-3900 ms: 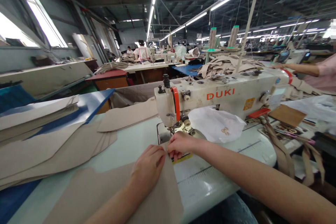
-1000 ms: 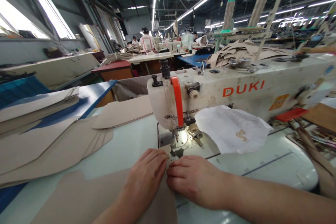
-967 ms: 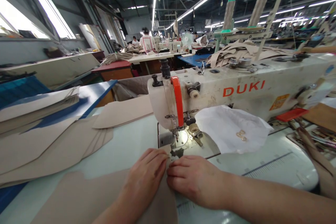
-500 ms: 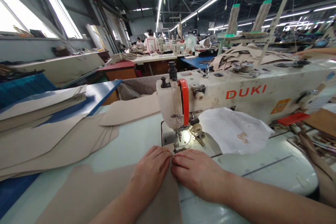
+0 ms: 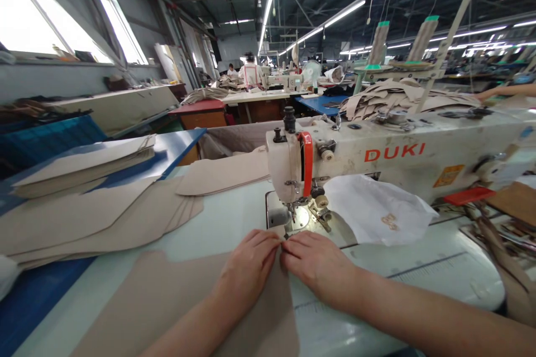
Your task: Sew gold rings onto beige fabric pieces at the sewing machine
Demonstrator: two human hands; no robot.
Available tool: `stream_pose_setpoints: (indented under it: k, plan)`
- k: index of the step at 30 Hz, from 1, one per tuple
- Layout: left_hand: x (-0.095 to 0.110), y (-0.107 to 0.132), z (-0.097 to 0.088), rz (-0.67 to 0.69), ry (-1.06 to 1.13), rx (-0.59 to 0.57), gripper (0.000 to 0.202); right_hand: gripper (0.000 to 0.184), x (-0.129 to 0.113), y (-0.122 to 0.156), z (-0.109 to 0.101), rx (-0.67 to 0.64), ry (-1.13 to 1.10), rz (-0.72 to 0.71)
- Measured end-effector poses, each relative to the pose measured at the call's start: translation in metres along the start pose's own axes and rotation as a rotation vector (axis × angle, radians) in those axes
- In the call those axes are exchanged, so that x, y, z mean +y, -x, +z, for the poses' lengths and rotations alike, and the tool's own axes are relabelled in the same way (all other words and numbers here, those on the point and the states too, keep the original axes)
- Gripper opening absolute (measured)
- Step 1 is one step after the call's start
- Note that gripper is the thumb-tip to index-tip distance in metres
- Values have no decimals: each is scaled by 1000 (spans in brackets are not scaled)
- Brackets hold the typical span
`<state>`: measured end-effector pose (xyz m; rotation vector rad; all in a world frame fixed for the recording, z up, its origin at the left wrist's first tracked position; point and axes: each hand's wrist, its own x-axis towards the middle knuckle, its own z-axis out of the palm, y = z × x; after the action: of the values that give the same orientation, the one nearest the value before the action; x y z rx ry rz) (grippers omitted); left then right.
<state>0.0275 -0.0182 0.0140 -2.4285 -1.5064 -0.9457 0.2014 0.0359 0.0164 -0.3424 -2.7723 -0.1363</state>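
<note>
A flat beige fabric piece [image 5: 167, 295] lies on the pale green machine table, its far corner just in front of the needle area. My left hand [image 5: 253, 265] rests over that piece, fingers pinched together on its edge. Right beside it, my right hand [image 5: 316, 268] is closed with its fingertips at the same edge, nearly touching the left ones. Both hands sit just short of the presser foot [image 5: 294, 213] of the white sewing machine [image 5: 347, 148]. The fingers hide the pinched edge itself.
Stacks of beige cut pieces [image 5: 84, 217] lie at the left, partly on a blue surface. Another stack [image 5: 226, 172] lies behind the needle. White sheeting [image 5: 372, 206] with small rings lies under the machine arm. Thread cones [image 5: 379, 44] stand behind; a co-worker's arm [image 5: 508, 91] shows far right.
The view has shifted slightly, so the scene sits a little further right. Both hands keep their hold on the fabric edge by the needle, with only slight finger movement.
</note>
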Motion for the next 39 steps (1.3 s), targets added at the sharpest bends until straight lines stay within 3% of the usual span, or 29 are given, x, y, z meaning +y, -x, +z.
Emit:
stream_pose_setpoints:
  k: [8, 16, 39]
  plan:
    - [-4, -20, 15, 54, -15, -4, 21, 7, 17, 4, -11, -75, 41, 33]
    - [-18, -38, 31, 64, -18, 29, 20, 9, 40, 3, -5, -82, 37, 75]
    - [-26, -44, 32, 53, -34, 76, 25, 8, 45, 1, -3, -64, -22, 131]
